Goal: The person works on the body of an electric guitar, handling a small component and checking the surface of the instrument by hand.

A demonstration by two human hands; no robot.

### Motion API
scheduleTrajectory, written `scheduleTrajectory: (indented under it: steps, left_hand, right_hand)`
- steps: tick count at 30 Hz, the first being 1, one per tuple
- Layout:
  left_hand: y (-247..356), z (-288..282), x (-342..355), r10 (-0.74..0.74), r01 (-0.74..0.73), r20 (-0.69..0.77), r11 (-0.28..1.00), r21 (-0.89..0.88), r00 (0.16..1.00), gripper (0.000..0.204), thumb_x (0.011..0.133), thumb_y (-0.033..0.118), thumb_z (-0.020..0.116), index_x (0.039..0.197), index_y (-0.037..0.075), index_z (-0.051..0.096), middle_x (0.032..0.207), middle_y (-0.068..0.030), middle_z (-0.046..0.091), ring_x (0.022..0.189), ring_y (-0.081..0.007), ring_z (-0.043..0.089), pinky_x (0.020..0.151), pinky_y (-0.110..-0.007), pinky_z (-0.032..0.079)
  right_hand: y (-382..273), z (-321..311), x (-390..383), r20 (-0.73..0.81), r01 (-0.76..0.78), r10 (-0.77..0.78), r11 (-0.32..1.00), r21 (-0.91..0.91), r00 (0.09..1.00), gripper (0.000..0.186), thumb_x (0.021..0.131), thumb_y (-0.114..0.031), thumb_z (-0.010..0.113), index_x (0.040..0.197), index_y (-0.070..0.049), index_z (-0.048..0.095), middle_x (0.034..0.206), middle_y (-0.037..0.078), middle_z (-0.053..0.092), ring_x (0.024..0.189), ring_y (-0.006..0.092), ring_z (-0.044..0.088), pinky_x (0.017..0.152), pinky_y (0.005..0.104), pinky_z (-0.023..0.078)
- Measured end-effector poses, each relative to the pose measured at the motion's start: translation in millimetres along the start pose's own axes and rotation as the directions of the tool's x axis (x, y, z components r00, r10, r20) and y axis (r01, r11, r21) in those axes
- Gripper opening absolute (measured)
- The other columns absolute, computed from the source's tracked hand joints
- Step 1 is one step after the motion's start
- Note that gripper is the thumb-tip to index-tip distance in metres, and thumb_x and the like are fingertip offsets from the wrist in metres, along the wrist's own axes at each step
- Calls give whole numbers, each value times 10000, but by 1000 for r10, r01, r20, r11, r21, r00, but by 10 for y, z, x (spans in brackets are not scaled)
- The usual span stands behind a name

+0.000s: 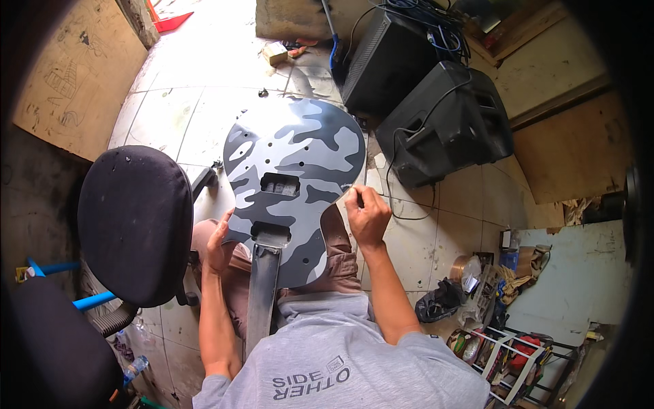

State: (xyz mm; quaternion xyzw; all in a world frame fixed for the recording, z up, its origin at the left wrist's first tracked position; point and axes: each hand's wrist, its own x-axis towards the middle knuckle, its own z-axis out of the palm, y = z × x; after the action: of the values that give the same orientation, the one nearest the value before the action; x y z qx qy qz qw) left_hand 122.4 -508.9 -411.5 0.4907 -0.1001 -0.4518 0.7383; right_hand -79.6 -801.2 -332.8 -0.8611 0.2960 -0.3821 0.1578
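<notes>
An electric guitar body [300, 146] painted in grey, black and white camouflage lies face up over my lap. It has two rectangular pickup cutouts and several small drilled holes. A dark, bare neck [264, 290] runs from it toward my chest. My left hand [219, 247] holds the body's left edge near the waist, thumb up along the side, the other fingers partly hidden. My right hand [368, 215] is closed in a pinch at the right edge of the waist. What its fingertips hold, if anything, is too small to make out.
A black padded chair [136, 221] stands close on my left. Two black speakers [446, 126] with cables are at the far right. A white wire rack [507, 361] and a black plastic bag [439, 301] sit at lower right. A small box [275, 54] lies on the tiled floor ahead.
</notes>
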Motion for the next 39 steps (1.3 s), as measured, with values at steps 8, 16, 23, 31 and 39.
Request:
scheduleTrajectory:
  steps: [8, 16, 23, 31, 39]
  left_hand:
    - [-37, 41, -11, 10, -4, -101, 998, 55, 995, 718, 1038, 523, 515, 1564, 38, 467, 1483, -96, 557, 1354, -228, 518, 1124, -399, 403]
    - [9, 75, 1, 25, -25, 4, 1000, -3, 1000, 661, 1066, 513, 487, 1524, 38, 497, 1432, -81, 591, 1343, -207, 523, 1141, -373, 378]
    - [-64, -57, 19, 15, -15, -46, 1000, 10, 999, 655, 1071, 487, 485, 1565, 56, 479, 1493, -94, 552, 1377, -236, 509, 1135, -418, 403]
    - [-387, -381, -3, 227, -206, 2, 882, 424, 974, 663, 1072, 475, 509, 1585, 59, 450, 1519, -94, 542, 1416, -243, 483, 1176, -421, 364]
    - [-471, -435, 90, 107, -106, -10, 989, 107, 994, 530, 1124, 262, 429, 1591, 13, 436, 1542, -98, 525, 1435, -238, 477, 1203, -411, 367]
  right_hand:
    - [-124, -33, -111, 56, 21, -27, 994, 111, 998, 65, 914, -101, 708, 878, -51, 686, 791, 114, 712, 704, 318, 713, 621, 412, 556]
    - [323, -17, 274, 12, -108, 108, 994, -25, 994, 103, 976, -162, 682, 954, -61, 678, 814, 138, 729, 696, 367, 708, 628, 452, 539]
    - [297, -73, 224, 106, -287, 269, 927, 240, 957, 112, 1021, -104, 631, 1041, -1, 670, 876, 153, 729, 767, 325, 719, 709, 416, 552]
    - [-58, -76, -50, 7, -24, 23, 978, 206, 1000, 170, 1017, -21, 641, 1180, 5, 679, 1035, 152, 770, 889, 247, 783, 752, 364, 611]
    - [-89, -27, -36, -86, -68, 91, 969, 238, 992, 140, 920, -28, 756, 1039, -27, 684, 1027, 145, 737, 903, 338, 740, 729, 398, 594]
